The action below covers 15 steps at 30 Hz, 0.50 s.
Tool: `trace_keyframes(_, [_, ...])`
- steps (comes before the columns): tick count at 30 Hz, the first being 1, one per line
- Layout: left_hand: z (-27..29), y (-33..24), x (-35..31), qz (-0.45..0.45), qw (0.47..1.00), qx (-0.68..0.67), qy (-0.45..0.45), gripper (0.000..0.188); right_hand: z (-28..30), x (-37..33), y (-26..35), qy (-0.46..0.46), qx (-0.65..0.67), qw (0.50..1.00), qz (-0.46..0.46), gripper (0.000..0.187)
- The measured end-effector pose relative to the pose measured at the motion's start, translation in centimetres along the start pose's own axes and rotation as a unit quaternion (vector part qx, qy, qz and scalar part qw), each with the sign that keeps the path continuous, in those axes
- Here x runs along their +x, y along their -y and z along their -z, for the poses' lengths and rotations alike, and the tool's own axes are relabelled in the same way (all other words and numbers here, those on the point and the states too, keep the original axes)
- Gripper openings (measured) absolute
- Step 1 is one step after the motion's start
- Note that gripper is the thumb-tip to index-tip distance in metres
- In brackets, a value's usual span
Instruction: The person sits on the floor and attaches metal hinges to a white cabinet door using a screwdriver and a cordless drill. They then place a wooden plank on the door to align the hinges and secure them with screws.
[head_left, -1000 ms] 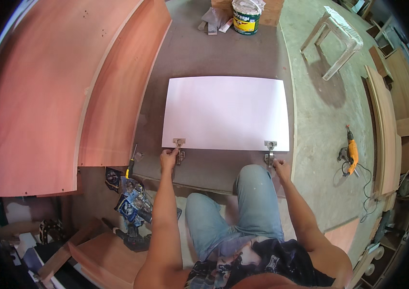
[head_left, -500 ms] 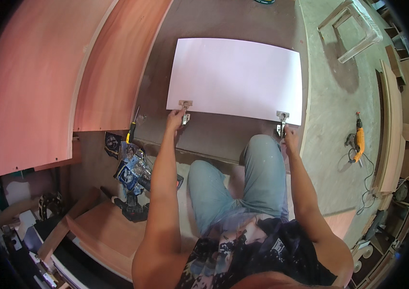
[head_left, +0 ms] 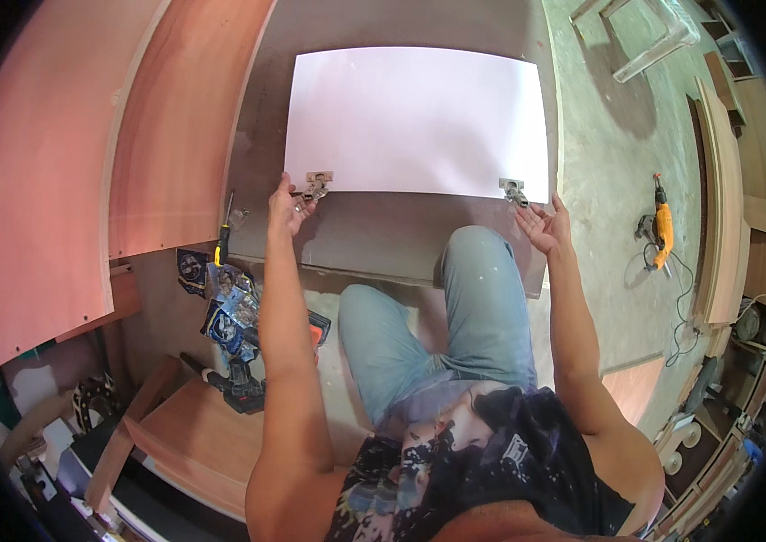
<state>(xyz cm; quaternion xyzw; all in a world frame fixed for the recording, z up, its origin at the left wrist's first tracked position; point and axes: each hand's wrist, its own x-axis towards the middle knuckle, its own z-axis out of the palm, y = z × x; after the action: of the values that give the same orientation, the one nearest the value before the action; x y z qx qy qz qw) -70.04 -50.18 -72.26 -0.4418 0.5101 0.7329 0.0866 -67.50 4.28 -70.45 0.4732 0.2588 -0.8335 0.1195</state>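
A white rectangular panel (head_left: 414,117) lies on a brown board, with a metal cabinet hinge near each end of its near edge. My left hand (head_left: 289,210) is at the panel's near left corner, palm up, its thumb by the left edge and its fingers apart beside the left hinge (head_left: 318,184). At the near right corner is my right hand (head_left: 543,228), palm turned up and fingers spread. Its fingertips are just below the right hinge (head_left: 513,191). Whether either hand touches the panel's underside is hidden.
Large reddish plywood panels (head_left: 180,126) stand on the left. A yellow-black screwdriver (head_left: 223,239), plastic packets (head_left: 231,307) and a black power tool (head_left: 243,388) lie near my left arm. To the right are an orange corded drill (head_left: 663,226), stacked boards (head_left: 717,208) and a stool (head_left: 658,50).
Both hands have let go of the hinges and moved outward to the panel's near corners, palms turned up. The hinge arms now sit closer to the panel's edge. The whole view has shifted slightly.
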Motion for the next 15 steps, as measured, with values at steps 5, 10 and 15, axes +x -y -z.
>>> trace_keyframes(5, [0.2,-0.8,0.3,-0.001,0.999,-0.008,0.035,0.076,-1.4,-1.1,0.3,0.014,0.039,0.999,0.005,0.077])
trace_keyframes(10, [0.1,-1.4,0.2,0.01,0.998,-0.021,0.054,0.081,-2.5,-1.7,0.7,0.033,0.057,0.998,-0.001,0.083])
trace_keyframes(15, [-0.4,-1.7,-0.5,-0.009,0.996,-0.071,0.062,0.087,-4.0,-1.9,1.0,0.051,0.081,0.995,0.001,0.085])
